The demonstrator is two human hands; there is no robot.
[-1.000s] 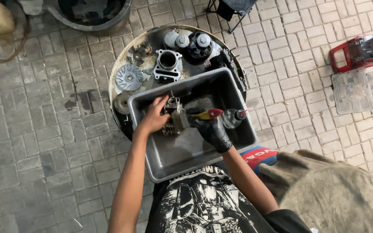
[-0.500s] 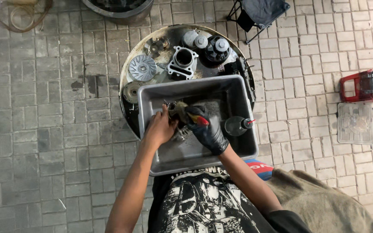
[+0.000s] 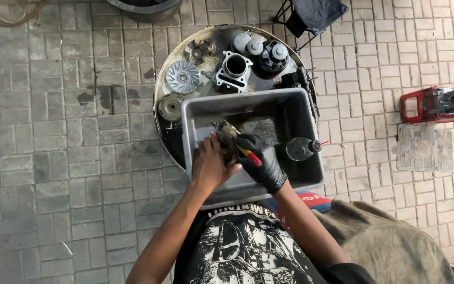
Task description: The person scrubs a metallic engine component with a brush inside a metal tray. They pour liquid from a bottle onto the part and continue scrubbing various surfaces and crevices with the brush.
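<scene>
A grey plastic tub [image 3: 195,113] rests on a round metal drum top [image 3: 214,36]. Inside the tub my bare left hand [image 3: 210,164] grips a dirty metal engine part [image 3: 226,134]. My right hand [image 3: 261,160], in a black glove, holds a red-handled brush [image 3: 249,156] against that part. A spray can [image 3: 301,149] with a red nozzle lies in the tub to the right of my hands.
On the drum behind the tub sit a cylinder block [image 3: 234,68], a finned pulley disc [image 3: 182,77], a smaller round part [image 3: 170,107] and several caps [image 3: 258,47]. A red tool case [image 3: 437,104] and a clear lid [image 3: 424,147] lie on the paving at right. A folding stool [image 3: 311,16] stands beyond the drum.
The view has shifted, so the tub and drum sit lower and more centred. Both hands stay on the engine part, with the brush moved slightly across it.
</scene>
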